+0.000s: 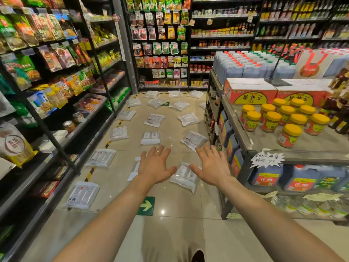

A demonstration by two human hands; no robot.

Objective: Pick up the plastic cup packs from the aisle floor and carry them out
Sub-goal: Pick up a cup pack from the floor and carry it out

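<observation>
Nothing collected: my left hand (154, 165) and right hand (213, 167) are spread empty above the plastic cup packs (186, 176) scattered on the aisle floor (170, 205).

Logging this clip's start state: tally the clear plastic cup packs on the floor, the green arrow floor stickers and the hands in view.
Clear plastic cup packs on the floor: 17 (one only partly in view)
Green arrow floor stickers: 2
Bare hands: 2 (left hand, right hand, both empty)
Total: 21
</observation>
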